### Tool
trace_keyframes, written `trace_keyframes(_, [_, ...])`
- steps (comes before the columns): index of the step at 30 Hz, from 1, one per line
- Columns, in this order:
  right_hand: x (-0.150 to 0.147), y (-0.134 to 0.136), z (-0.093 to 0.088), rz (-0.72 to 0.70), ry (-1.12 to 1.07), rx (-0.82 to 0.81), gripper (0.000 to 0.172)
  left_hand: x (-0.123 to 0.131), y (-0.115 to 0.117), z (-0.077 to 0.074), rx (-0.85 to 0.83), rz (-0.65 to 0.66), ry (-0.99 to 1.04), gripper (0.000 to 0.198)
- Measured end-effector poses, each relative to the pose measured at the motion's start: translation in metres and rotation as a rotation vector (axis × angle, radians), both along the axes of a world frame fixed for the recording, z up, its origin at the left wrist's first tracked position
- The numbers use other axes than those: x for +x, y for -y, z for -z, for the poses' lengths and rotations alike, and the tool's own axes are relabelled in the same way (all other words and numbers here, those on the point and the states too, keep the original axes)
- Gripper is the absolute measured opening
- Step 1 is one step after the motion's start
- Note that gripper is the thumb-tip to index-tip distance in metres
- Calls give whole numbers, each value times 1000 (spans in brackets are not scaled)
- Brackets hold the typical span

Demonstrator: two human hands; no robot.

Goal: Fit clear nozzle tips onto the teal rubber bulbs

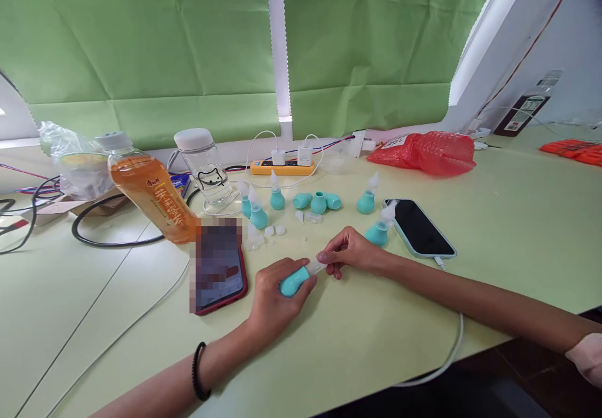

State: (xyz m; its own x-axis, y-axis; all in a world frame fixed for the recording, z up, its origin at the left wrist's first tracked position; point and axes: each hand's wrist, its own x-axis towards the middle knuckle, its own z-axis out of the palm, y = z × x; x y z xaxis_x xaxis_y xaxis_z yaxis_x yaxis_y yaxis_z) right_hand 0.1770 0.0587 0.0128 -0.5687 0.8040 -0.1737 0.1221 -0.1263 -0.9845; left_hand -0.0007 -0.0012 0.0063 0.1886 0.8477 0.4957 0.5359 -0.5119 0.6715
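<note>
My left hand is wrapped round a teal rubber bulb, the body of a nasal aspirator, lying tilted with its neck to the right. A clear plastic nozzle sits at the bulb's neck, and the fingers of my right hand pinch its far end. Beyond my hands stand several aspirators with pointed clear tips, one being this teal aspirator. Bare teal bulbs lie together in the middle, near small clear nozzle pieces and white caps.
A phone leans up on the left, beside a tilted drink bottle and a clear water bottle. Another phone, with a cable, lies right. Behind are a power strip and red bubble wrap.
</note>
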Motion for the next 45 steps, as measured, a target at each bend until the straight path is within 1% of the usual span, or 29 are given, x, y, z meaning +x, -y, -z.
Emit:
trace_keyframes(4, [-6, 5, -5, 51, -72, -20, 31, 1, 1, 0, 40, 13, 33, 17])
trace_keyframes(6, [-12, 11, -13, 116, -101, 38, 30, 1, 2, 0, 58, -4, 63, 18])
trace_keyframes(8, [-19, 15, -27, 179, -99, 163, 30, 0, 1, 1, 33, -31, 86, 24])
trace_keyframes(11, [-27, 13, -53, 266, -41, 409, 31, 0, -1, 4, -44, -42, 140, 47])
trace_keyframes(13, [-33, 3, -70, 389, 2, 621, 33, 0, -3, 6, -62, -37, 198, 61])
trace_keyframes(14, [-36, -4, -76, 452, 16, 726, 34, 0, -4, 7, -53, -37, 227, 64])
trace_keyframes(16, [-44, -21, -84, 512, 66, 867, 34, -1, -5, 8, -34, -34, 268, 63])
trace_keyframes(18, [-54, -38, -84, 533, 174, 979, 33, -1, -4, 8, -33, -16, 279, 56])
trace_keyframes(20, [-65, -53, -78, 497, 349, 1041, 29, -1, -3, 6, -47, 31, 257, 45])
trace_keyframes(23, [-78, -67, -65, 426, 638, 1079, 22, 0, 1, 3, -17, 125, 186, 33])
trace_keyframes(25, [-83, -74, -59, 419, 748, 1081, 21, 0, 2, 2, 13, 179, 140, 29])
trace_keyframes(28, [-84, -80, -54, 421, 779, 1082, 23, 1, 3, 1, 31, 213, 103, 27])
trace_keyframes(32, [-83, -83, -53, 410, 788, 1090, 26, 1, 4, -1, 11, 224, 58, 24])
trace_keyframes(35, [-81, -78, -52, 483, 751, 1110, 32, 1, 5, -1, 1, 245, 20, 22])
trace_keyframes(37, [-80, -71, -50, 531, 692, 1177, 35, 2, 5, -1, 0, 259, -5, 21])
trace_keyframes(38, [-79, -66, -48, 511, 663, 1226, 33, 2, 6, 0, 2, 263, -18, 20])
trace_keyframes(39, [-78, -61, -46, 446, 645, 1273, 30, 2, 6, 1, 4, 265, -32, 20])
trace_keyframes(40, [-78, -56, -44, 336, 638, 1308, 27, 1, 6, 2, 6, 269, -49, 19])
trace_keyframes(42, [-80, -47, -38, 51, 655, 1321, 23, 1, 6, 4, 23, 284, -89, 19])
trace_keyframes(44, [-85, -42, -32, -195, 704, 1292, 26, 1, 7, 5, 64, 322, -143, 20])
trace_keyframes(45, [-88, -41, -28, -276, 736, 1282, 30, 1, 7, 6, 94, 347, -170, 20])
